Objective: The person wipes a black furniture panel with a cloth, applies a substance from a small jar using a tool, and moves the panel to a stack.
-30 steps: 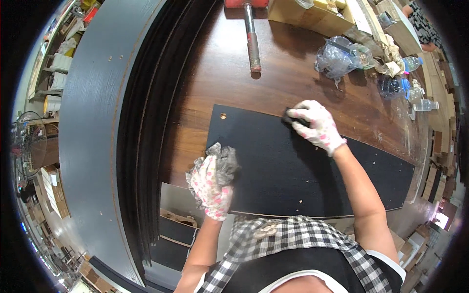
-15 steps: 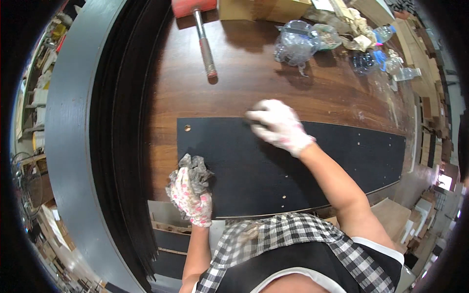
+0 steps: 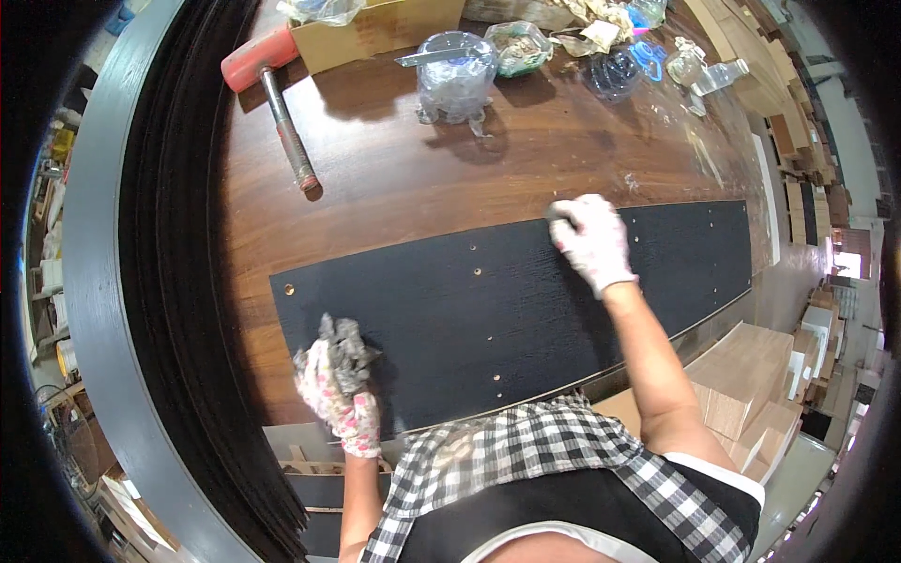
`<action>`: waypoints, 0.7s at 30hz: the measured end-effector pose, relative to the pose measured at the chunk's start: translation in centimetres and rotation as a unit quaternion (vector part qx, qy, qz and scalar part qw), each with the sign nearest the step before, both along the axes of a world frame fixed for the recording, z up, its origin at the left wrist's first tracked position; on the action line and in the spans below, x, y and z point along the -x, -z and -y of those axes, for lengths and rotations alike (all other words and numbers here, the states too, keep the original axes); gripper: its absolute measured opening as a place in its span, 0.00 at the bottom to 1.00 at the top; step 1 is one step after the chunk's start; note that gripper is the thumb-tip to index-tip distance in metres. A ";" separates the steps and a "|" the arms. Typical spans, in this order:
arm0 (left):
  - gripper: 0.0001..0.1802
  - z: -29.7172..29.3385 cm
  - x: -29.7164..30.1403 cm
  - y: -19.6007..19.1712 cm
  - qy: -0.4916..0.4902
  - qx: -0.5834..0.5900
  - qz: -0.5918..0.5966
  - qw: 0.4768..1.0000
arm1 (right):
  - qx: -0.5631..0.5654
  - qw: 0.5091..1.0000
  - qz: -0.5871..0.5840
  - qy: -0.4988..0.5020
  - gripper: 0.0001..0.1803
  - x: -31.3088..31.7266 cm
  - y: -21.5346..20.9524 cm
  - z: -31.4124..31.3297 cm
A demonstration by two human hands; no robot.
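Observation:
A long black board (image 3: 422, 319) with several drilled holes lies flat on the brown wood-grain table (image 3: 375, 202). In a white glove with pink spots, my left hand (image 3: 340, 403) grips a crumpled grey rag (image 3: 347, 355) at the board's near left corner. My right hand (image 3: 596, 246), also gloved, is at the far edge of the board, right of its middle. Its fingers are curled together, and whatever they may hold is hidden beneath them.
A red-headed mallet (image 3: 260, 61) lies at the far left beside a cardboard box (image 3: 375, 36). Farther right stand a plastic-wrapped jar (image 3: 455, 75), a bag (image 3: 519, 47) and a clear bottle (image 3: 721, 77). Tall dark boards (image 3: 174, 281) stand stacked along the left.
My right hand has travelled rightward along the board's far edge. My left hand keeps the rag near the left corner. The view has turned, so the board appears tilted.

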State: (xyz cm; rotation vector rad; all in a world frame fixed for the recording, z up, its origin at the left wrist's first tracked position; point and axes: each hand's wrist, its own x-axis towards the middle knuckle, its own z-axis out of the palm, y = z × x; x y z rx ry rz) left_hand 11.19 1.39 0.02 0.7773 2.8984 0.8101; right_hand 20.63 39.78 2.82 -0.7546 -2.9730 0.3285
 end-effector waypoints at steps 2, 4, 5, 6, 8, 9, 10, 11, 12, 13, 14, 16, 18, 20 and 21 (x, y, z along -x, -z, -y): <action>0.34 -2.3 -0.8 -0.4 0.057 0.041 -0.008 0.997 | -0.026 0.997 -0.043 0.060 0.11 -2.4 0.5 -2.2; 0.35 -5.4 -1.8 -0.1 0.089 -0.037 0.032 0.995 | 0.009 0.999 -0.029 0.014 0.12 -0.5 -1.4 -0.5; 0.44 -7.3 -2.3 -0.3 0.107 -0.012 0.042 0.993 | 0.017 0.998 -0.052 -0.027 0.12 0.4 -0.8 1.0; 0.44 -8.5 -2.4 -0.5 0.145 0.004 0.046 0.988 | 0.020 0.996 -0.050 -0.073 0.12 0.9 0.4 2.1; 0.43 -10.0 -2.7 -1.2 0.196 0.025 0.046 0.979 | 0.039 0.993 -0.093 -0.057 0.11 0.0 1.9 1.6; 0.43 -10.6 -2.8 -0.9 0.204 0.014 0.037 0.978 | 0.018 0.994 -0.093 -0.058 0.10 -1.0 1.8 -0.3; 0.44 -10.6 -2.9 -0.3 0.206 0.007 0.029 0.978 | 0.003 1.000 -0.030 -0.004 0.09 -2.3 0.9 -2.5; 0.44 -10.8 -3.1 0.0 0.207 0.002 0.019 0.978 | -0.027 0.998 -0.016 0.046 0.08 -3.7 0.3 -5.0; 0.45 -11.4 -3.3 -0.1 0.202 0.011 0.035 0.979 | -0.066 0.996 -0.023 0.060 0.09 -6.2 0.7 -8.4; 0.47 -12.5 -3.4 -0.1 0.214 0.005 0.007 0.977 | -0.081 0.989 -0.018 0.122 0.09 -7.2 -0.2 -10.3; 0.47 -13.8 -3.9 -0.3 0.226 0.020 0.016 0.974 | -0.064 0.990 -0.009 0.122 0.09 -7.8 -0.2 -11.1; 0.49 -17.1 -5.3 -1.3 0.251 0.036 0.045 0.966 | -0.043 0.996 -0.015 0.072 0.09 -7.8 0.1 -11.1; 0.47 -20.3 -7.1 -1.0 0.281 0.029 0.029 0.959 | -0.025 0.995 -0.093 0.004 0.08 -6.1 1.8 -7.9; 0.45 -23.2 -8.7 -1.6 0.283 0.058 0.029 0.957 | -0.016 0.990 -0.137 -0.011 0.07 -7.0 2.6 -8.7; 0.46 -24.7 -9.4 -1.7 0.277 0.051 0.030 0.959 | -0.025 0.992 -0.121 -0.002 0.07 -8.0 2.0 -10.5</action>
